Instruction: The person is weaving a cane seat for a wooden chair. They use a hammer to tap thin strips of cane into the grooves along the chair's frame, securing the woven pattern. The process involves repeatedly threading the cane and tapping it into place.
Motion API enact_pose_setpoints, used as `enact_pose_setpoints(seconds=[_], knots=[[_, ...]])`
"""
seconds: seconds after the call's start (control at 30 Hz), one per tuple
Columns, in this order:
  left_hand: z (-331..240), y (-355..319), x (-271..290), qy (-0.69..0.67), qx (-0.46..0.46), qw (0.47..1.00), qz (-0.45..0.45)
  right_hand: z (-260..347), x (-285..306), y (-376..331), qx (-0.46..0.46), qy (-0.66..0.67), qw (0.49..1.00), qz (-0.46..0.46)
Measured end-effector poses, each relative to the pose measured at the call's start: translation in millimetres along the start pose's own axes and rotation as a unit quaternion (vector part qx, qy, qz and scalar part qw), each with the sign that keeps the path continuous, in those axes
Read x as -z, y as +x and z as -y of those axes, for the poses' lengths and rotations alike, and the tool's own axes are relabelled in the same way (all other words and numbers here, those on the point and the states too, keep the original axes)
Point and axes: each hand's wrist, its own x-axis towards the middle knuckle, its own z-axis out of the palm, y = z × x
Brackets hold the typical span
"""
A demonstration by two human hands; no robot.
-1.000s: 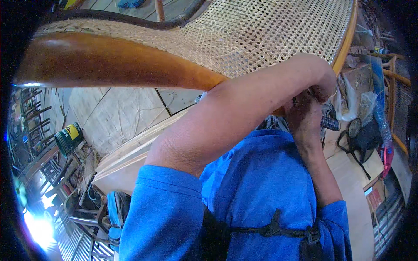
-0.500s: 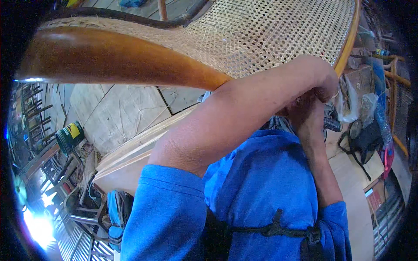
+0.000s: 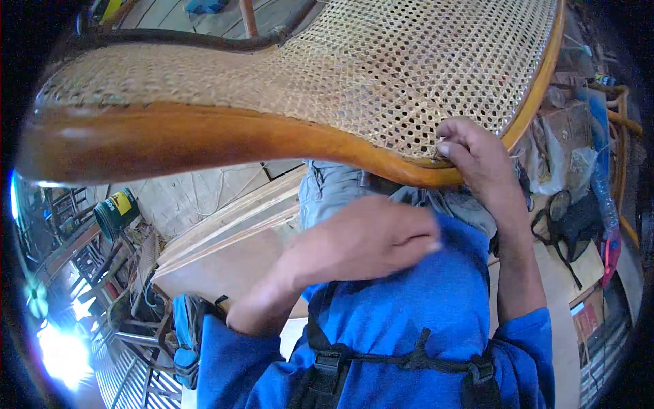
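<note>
A curved wooden chair frame (image 3: 225, 140), glossy orange-brown, stretches across the upper view. Pale woven cane webbing (image 3: 409, 61) with open holes fills it. My right hand (image 3: 480, 157) rests at the near corner of the frame, thumb and forefinger pinched at the webbing's edge on what looks like a cane strand. Below the frame, in front of my blue shirt, is my left hand (image 3: 388, 235). It is blurred, its fingers curled and fingertips pressed together; anything between them is too small to make out.
Long wooden boards (image 3: 231, 225) lie to the left, beside a dark green can (image 3: 116, 215) with a yellow label. Stacked chair frames stand at far left. On the right are a black pouch with straps (image 3: 575, 218), clear plastic bags (image 3: 548, 163) and a pink-handled tool (image 3: 611, 255).
My left hand has drawn back from beside my right hand, down and left toward my body. My right hand has moved up to the webbing's edge. The chair frame shows lower in view.
</note>
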Motion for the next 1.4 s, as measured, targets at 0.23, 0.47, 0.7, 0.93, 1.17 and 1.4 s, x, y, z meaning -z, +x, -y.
enact_pose_setpoints(seconds=[0.23,0.47,0.7,0.93,1.17,1.4], knots=[[39,-33,-25,-0.151,0.199,0.963,-0.1,5,3,13,0.015,-0.081,0.995,0.059],[55,-23,-23,-0.182,0.227,0.949,-0.118,19,17,31,-0.044,-0.164,0.971,0.17],[62,-20,-17,-0.258,0.254,0.924,-0.122,1,12,22,0.04,-0.068,0.99,0.116],[75,-19,-16,-0.303,0.202,0.923,-0.122,11,15,8,0.052,-0.042,0.992,0.105],[70,-18,-8,-0.342,0.185,0.916,-0.096,24,7,4,-0.032,-0.077,0.995,0.052],[72,-19,-7,-0.324,0.192,0.922,-0.091,19,5,2,-0.055,-0.084,0.994,0.044]])
